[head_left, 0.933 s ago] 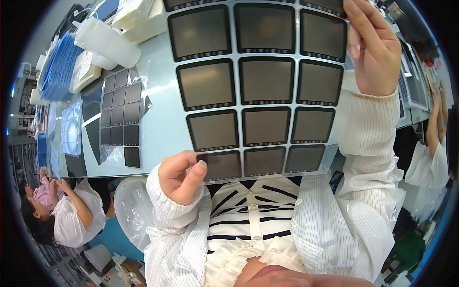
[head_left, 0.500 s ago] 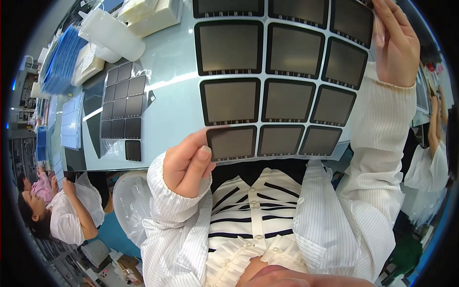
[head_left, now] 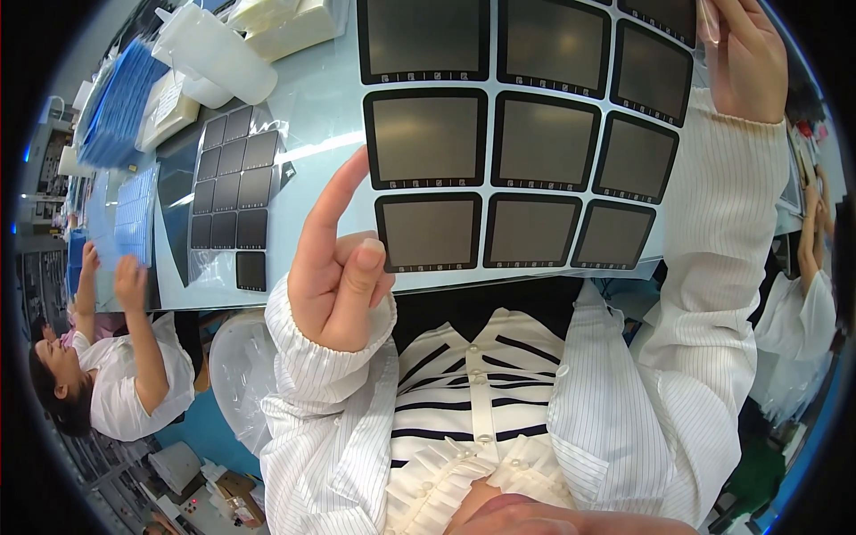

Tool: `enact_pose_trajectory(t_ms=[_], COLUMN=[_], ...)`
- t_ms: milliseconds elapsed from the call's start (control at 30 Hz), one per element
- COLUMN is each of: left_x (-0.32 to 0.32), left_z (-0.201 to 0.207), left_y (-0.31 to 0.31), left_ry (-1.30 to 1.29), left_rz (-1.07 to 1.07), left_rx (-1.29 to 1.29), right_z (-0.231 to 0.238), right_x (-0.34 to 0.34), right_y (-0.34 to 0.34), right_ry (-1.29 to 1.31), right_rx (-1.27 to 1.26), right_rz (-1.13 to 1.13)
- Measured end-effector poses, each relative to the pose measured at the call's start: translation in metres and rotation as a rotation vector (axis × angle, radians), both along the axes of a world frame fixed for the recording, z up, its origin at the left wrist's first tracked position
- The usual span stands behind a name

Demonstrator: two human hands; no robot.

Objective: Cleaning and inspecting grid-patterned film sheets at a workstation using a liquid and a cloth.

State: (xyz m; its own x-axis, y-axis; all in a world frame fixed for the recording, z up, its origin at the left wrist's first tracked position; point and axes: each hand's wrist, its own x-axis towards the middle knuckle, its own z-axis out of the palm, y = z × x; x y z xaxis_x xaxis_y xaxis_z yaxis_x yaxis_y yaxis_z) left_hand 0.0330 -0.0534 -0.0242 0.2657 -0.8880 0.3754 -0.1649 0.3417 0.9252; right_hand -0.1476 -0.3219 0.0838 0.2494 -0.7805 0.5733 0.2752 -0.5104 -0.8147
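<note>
A clear film sheet carrying rows of dark, black-framed rectangular panels is held up in front of me, its top running out of view. My left hand pinches its lower left corner between the thumb and curled fingers, while the index finger stretches up along the left edge. At the upper right edge, my right hand grips the sheet, with part of the fingers cut off by the frame. On the table to the left lies a second sheet of dark panels, with one single dark panel at its lower corner.
A translucent white squeeze bottle leans at the far left, beside a stack of blue sheets and pale boxes. A bag-lined bin stands below the table edge. A co-worker handles a blue gridded sheet at left; another works at right.
The held sheet has moved up and its panels look larger. My left index finger has straightened along its edge, and my right hand has risen slightly. The left co-worker's hands have gone up.
</note>
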Motion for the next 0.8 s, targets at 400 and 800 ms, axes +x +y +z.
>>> enact_pose_trajectory(t_ms=[400, 800], left_x=[0.005, 0.026], left_z=[0.008, 0.007], left_y=[0.006, 0.024], left_ry=[0.104, -0.075], left_rz=[0.076, 0.165], left_rx=[-0.030, 0.039], right_z=[0.005, -0.003], right_x=[0.013, 0.030], right_y=[-0.006, 0.004], right_ry=[-0.092, 0.026], right_rx=[0.033, 0.064], right_rz=[0.081, 0.196])
